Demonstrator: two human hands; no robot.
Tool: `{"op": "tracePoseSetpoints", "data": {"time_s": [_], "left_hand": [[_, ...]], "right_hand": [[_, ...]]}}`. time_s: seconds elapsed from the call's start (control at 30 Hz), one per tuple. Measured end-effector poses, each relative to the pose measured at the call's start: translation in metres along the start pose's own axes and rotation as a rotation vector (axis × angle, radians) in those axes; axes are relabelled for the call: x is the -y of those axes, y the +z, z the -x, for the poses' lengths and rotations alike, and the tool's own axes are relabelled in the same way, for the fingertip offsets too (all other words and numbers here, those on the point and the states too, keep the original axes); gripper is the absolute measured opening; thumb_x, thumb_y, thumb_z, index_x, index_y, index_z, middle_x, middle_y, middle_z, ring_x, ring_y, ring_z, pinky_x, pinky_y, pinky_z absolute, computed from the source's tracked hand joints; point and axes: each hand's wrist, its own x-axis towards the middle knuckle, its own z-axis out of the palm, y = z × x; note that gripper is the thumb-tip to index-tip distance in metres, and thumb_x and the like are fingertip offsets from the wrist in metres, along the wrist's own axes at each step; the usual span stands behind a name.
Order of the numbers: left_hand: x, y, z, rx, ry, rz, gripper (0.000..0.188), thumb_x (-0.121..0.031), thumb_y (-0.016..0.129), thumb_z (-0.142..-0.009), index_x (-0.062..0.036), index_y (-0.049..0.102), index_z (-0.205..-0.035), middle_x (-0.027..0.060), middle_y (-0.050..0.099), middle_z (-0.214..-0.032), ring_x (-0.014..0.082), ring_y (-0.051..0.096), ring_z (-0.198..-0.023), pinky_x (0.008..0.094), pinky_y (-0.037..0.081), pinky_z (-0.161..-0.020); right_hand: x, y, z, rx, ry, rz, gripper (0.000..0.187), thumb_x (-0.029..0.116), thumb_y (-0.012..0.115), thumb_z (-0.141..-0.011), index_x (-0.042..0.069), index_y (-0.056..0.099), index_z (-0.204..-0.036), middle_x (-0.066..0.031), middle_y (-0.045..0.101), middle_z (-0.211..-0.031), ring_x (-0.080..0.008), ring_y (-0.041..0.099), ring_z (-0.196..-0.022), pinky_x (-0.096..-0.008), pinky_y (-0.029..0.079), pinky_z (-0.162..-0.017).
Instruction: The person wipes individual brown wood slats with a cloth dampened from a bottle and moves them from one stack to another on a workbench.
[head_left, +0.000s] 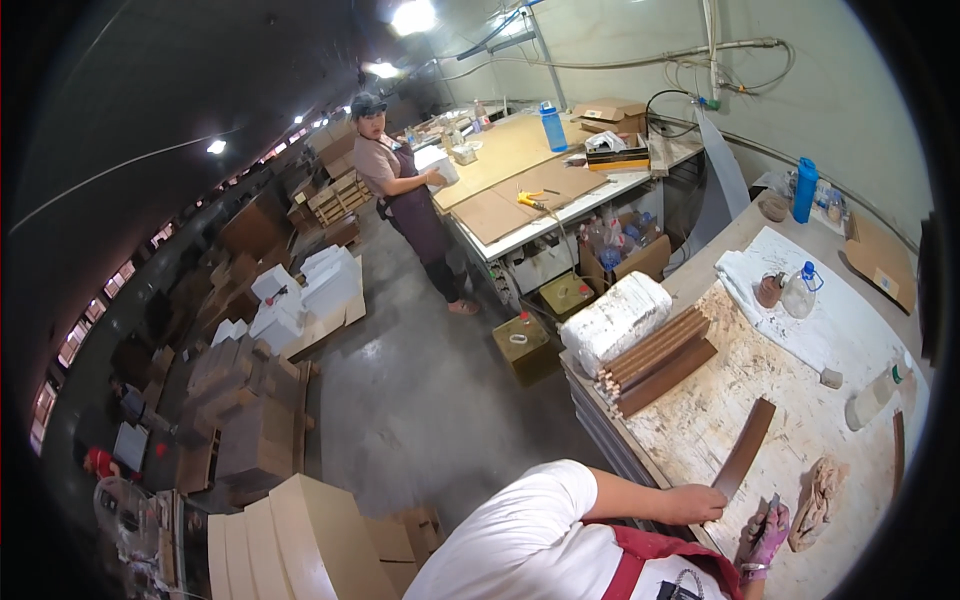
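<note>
My left hand [697, 504] is closed on the near end of a curved brown wooden strip [750, 445], which lies on the stained white worktable [690, 440]. My right hand [768, 538], in a pink-stained glove, is beside it to the right. Its fingers are closed around a small grey object [775, 501], too small to name. Right of that hand lies a crumpled tan cloth [820, 500]. Further up the table, a stack of brown strips [655, 355] rests against a white wrapped block [617, 318].
At the right stand a clear bottle [875, 398], a blue-capped bottle [800, 292] on a white cloth [750, 285], and a blue bottle [804, 190]. A person [400, 190] stands at another table [500, 160]. Stacked boxes [250, 400] and boards [280, 545] are left.
</note>
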Motion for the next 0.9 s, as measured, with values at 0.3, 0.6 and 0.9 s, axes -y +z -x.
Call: {"op": "tracePoseSetpoints", "data": {"time_s": [0.3,0.6,0.9], "left_hand": [[0.009,0.005,0.001,-0.014,0.033,0.006,0.017,-0.017,0.057,-0.068,-0.0052,0.049,-0.078,0.0099,0.048,-0.086,0.0262,0.051,-0.085,0.0346,0.046,-0.072],[0.003,0.024,0.009,0.084,-0.059,0.134,0.016,-0.010,0.054,-0.073,-0.0038,0.052,-0.088,0.0172,0.052,-0.097,0.0347,0.053,-0.092,0.0407,0.046,-0.077],[-0.003,-0.044,-0.012,0.246,-0.263,0.050,0.023,-0.005,0.054,-0.076,-0.0062,0.057,-0.099,0.0123,0.054,-0.106,0.0299,0.055,-0.098,0.0365,0.047,-0.081]], "right_hand": [[0.000,0.002,-0.002,-0.066,-0.059,0.091,0.014,0.024,0.052,-0.092,0.013,0.045,-0.095,0.0016,0.048,-0.058,-0.0063,0.041,-0.038,-0.0195,0.031,-0.031],[-0.023,-0.048,-0.012,-0.052,-0.228,0.361,0.014,0.023,0.051,-0.090,0.009,0.052,-0.087,-0.0007,0.047,-0.061,-0.0100,0.044,-0.045,-0.0250,0.037,-0.039],[0.077,0.051,0.035,0.128,0.275,-0.122,0.013,0.013,0.052,-0.090,0.004,0.052,-0.100,-0.0033,0.051,-0.065,-0.0083,0.043,-0.047,-0.0223,0.037,-0.043]]}}
